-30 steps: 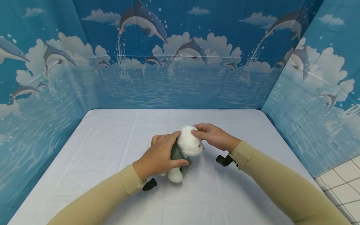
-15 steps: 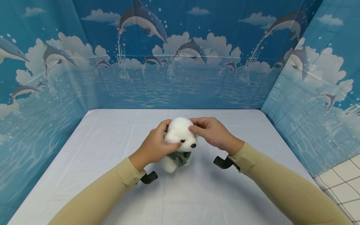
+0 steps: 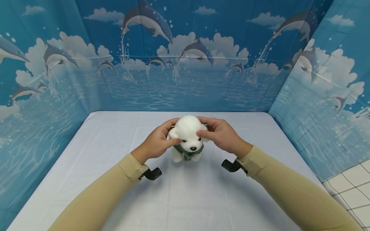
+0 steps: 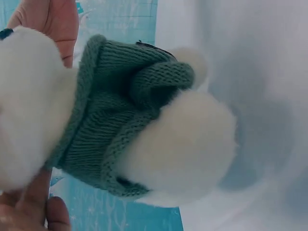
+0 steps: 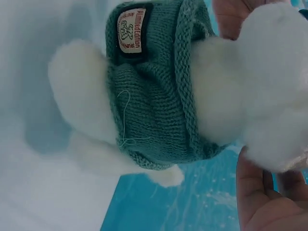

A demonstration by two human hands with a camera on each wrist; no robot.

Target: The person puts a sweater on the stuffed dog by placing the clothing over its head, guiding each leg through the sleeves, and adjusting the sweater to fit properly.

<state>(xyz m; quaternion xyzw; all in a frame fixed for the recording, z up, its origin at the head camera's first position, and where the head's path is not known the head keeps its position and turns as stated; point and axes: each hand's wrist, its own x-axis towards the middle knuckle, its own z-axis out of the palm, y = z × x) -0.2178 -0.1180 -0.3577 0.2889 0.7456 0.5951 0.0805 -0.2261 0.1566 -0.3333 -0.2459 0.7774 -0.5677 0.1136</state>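
Note:
A white plush dog (image 3: 189, 128) in a green knitted sweater (image 4: 103, 110) faces the head camera near the middle of the table. My left hand (image 3: 159, 138) holds one side of its head, thumb by the eye and fingers behind the ear. On the other side my right hand (image 3: 222, 133) grips the head the same way, its thumb beside the other eye. The sweater carries a stitched label (image 5: 131, 31), and a loose thread hangs from the knit in the right wrist view. Most of both hands' fingers are hidden behind the head.
A white cloth covers the table (image 3: 196, 199). Blue curtains (image 3: 185, 86) printed with dolphins stand along the back and both sides. A black camera mount (image 3: 152, 174) sits at the left wrist and another mount (image 3: 230, 166) at the right. White tiles (image 3: 355, 192) show at the lower right.
The plush dog has turned from facing right to facing the head camera and has shifted toward the back. My left hand has moved from its body up to the side of its head.

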